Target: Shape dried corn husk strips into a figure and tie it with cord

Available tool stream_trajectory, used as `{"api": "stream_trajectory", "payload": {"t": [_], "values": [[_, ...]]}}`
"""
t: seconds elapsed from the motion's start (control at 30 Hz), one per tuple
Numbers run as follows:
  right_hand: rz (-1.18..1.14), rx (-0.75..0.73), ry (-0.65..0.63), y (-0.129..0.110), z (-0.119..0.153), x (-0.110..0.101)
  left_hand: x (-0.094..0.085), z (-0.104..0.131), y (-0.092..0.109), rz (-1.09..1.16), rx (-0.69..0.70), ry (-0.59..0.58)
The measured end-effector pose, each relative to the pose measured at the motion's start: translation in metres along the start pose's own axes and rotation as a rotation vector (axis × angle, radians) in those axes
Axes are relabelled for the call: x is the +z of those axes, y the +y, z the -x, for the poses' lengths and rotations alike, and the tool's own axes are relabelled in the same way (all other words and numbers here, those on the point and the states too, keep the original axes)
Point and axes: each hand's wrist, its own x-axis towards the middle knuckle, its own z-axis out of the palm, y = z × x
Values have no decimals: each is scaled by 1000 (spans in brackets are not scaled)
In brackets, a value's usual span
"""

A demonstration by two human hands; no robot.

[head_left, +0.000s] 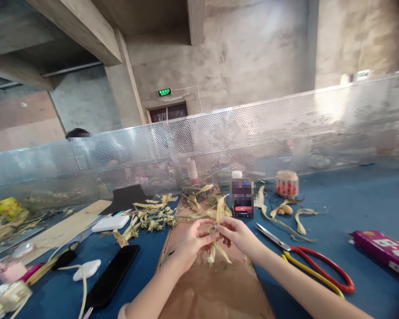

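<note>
Fingers of both hands pinch a small bundle of pale dried leaf strips (220,210) over the middle of a brown board (216,294); one strip points up, others hang below, and the exact grip is partly hidden. From the left, on a blue table (339,199): a yellow packet (8,208), then a small white case (87,269) and a black phone (115,275) lying flat, with a white rectangular device (110,223) beyond them. Next comes a heap of dried plant pieces (156,217). At center, the left hand (189,246) and right hand (238,235) meet at the bundle. Just beyond the right hand stands a lit screen (242,199). Farther right are a lidded jar (287,183), scissors (288,247) with red and yellow handles, and a purple package (384,250).
</note>
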Motion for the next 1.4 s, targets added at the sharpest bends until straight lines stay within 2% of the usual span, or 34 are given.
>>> {"api": "stream_trajectory", "payload": {"t": [0.13,0.37,0.57,0.77,0.87,1.0,1.1,1.27,1.4], "values": [[49,-16,-26,-2,2,3,1,-1,-1,10,3,-43],[270,-68,1,-4,8,10,-1,-3,-6,-1,-19,-47],[163,-57,-139,-10,14,6,-3,-1,2,-28,-30,-18],[316,-20,-283,-11,18,-3,-5,0,2,-59,-21,-6],[359,-57,-327,-10,18,-3,-5,-1,-1,-56,-12,14],[395,-210,-246,-6,16,6,-3,-2,-5,-28,8,21],[388,-253,-142,-2,13,12,-3,-3,-8,-10,27,31],[238,-222,-59,-3,10,13,-2,-3,-8,-9,64,60],[81,-126,-76,-2,8,12,-1,-2,-4,-34,54,57]]}}
